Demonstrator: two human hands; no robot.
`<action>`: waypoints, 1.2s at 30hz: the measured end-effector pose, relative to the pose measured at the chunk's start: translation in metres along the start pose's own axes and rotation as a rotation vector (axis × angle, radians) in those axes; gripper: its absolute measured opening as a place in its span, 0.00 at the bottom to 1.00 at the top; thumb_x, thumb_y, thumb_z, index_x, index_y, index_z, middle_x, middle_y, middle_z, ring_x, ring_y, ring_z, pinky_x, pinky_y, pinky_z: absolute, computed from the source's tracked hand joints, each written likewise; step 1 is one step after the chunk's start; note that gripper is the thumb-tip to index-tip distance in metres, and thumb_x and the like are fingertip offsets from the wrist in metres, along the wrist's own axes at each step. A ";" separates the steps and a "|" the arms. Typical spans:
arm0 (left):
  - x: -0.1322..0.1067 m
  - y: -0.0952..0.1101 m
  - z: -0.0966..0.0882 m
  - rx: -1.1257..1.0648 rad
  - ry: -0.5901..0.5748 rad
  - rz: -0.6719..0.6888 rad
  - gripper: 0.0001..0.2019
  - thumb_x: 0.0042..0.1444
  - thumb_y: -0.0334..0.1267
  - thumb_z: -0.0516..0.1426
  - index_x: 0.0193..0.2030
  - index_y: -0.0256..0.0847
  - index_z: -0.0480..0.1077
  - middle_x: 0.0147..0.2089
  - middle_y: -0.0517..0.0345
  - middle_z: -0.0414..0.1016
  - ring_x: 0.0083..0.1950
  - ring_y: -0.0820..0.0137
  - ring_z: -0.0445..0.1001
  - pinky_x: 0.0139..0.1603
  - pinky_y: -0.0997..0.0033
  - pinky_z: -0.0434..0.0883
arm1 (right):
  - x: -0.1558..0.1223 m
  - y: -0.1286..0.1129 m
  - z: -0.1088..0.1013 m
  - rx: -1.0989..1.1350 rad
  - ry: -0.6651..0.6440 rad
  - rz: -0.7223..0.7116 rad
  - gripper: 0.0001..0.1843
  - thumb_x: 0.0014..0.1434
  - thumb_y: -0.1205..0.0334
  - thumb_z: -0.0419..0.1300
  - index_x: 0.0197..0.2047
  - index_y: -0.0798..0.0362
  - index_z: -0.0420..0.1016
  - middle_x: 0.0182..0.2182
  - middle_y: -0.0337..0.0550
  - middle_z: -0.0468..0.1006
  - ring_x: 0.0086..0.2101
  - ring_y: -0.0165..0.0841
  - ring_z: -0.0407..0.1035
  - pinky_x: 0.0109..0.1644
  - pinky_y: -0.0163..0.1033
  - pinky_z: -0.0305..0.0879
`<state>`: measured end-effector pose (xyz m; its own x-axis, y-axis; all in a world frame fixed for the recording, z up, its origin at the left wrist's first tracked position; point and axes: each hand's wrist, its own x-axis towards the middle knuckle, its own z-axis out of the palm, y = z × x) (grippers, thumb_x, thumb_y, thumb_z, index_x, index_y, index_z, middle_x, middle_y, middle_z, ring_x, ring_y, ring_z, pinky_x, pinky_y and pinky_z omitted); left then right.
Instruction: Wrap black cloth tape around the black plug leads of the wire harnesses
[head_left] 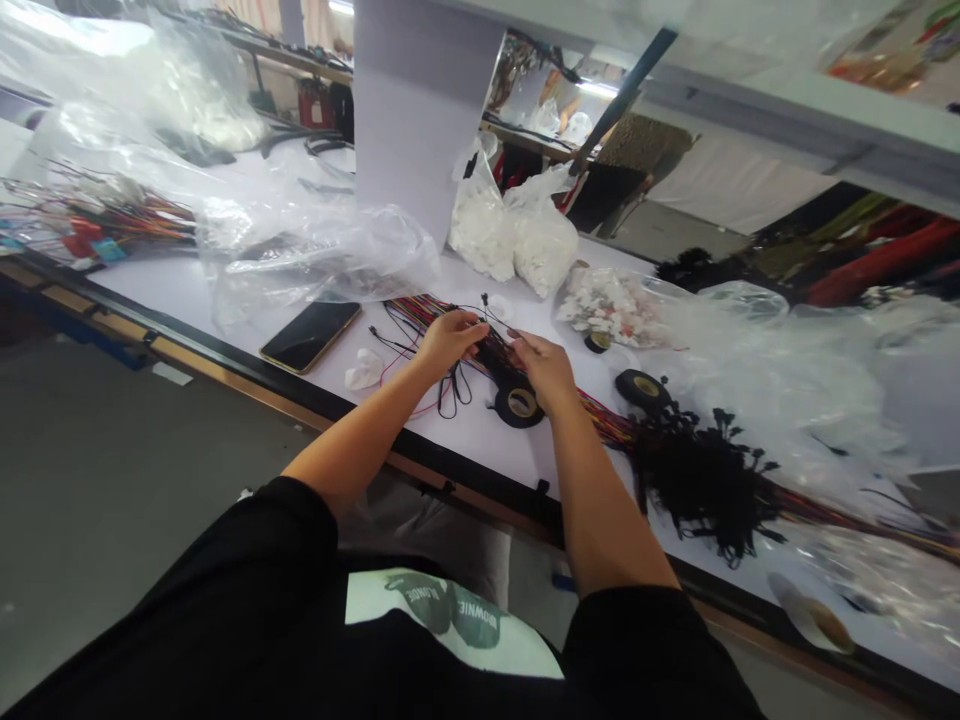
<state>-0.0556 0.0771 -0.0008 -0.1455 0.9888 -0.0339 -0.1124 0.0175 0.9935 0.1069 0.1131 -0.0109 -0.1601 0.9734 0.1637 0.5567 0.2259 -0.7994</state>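
Both of my hands are over a bundle of coloured wires (607, 422) that runs across the white table. My left hand (450, 338) has its fingers pinched on a thin black wire (477, 308) with small black connectors. Close by on the right, my right hand (546, 368) is closed on the same black wire, its thumb and forefinger together. A roll of black tape (519, 402) lies just below my right hand. Looped black and pink wires (453, 392) lie on the table under my left wrist. The far sides of my fingers are partly hidden.
A phone (313, 336) lies left of my hands near the table's edge. Clear plastic bags (322, 245) and bags of white parts (514, 225) stand behind. On the right are a second tape roll (642, 388) and a heap of black connectors (705, 475).
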 end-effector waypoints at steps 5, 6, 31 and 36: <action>0.007 0.000 -0.008 -0.281 0.161 -0.182 0.08 0.56 0.37 0.55 0.30 0.34 0.64 0.23 0.63 0.66 0.17 0.81 0.67 0.20 0.81 0.64 | -0.009 -0.007 0.014 -0.343 -0.035 -0.327 0.18 0.58 0.58 0.51 0.49 0.47 0.75 0.41 0.43 0.79 0.42 0.37 0.71 0.49 0.45 0.65; 0.009 -0.001 -0.011 -0.308 0.182 -0.222 0.09 0.56 0.38 0.55 0.30 0.34 0.64 0.22 0.63 0.66 0.17 0.80 0.68 0.20 0.81 0.65 | -0.011 -0.009 0.016 -0.385 -0.030 -0.372 0.18 0.59 0.59 0.50 0.49 0.47 0.74 0.42 0.44 0.78 0.44 0.38 0.70 0.49 0.45 0.65; -0.024 0.003 0.000 0.871 0.013 0.536 0.11 0.57 0.37 0.50 0.37 0.38 0.72 0.37 0.52 0.76 0.41 0.67 0.73 0.42 0.71 0.65 | -0.038 -0.048 0.007 0.074 0.128 -0.357 0.16 0.53 0.48 0.58 0.40 0.49 0.74 0.32 0.38 0.74 0.33 0.31 0.68 0.40 0.38 0.66; -0.015 0.000 -0.002 0.941 -0.027 0.525 0.11 0.57 0.36 0.48 0.35 0.36 0.72 0.35 0.50 0.75 0.41 0.65 0.72 0.46 0.68 0.66 | -0.034 -0.045 0.012 0.054 0.059 -0.344 0.16 0.55 0.48 0.55 0.43 0.47 0.72 0.37 0.40 0.76 0.38 0.33 0.69 0.43 0.41 0.67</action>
<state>-0.0551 0.0618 -0.0005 0.0679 0.9087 0.4120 0.7604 -0.3144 0.5682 0.0774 0.0697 0.0130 -0.2822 0.8417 0.4604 0.4342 0.5399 -0.7210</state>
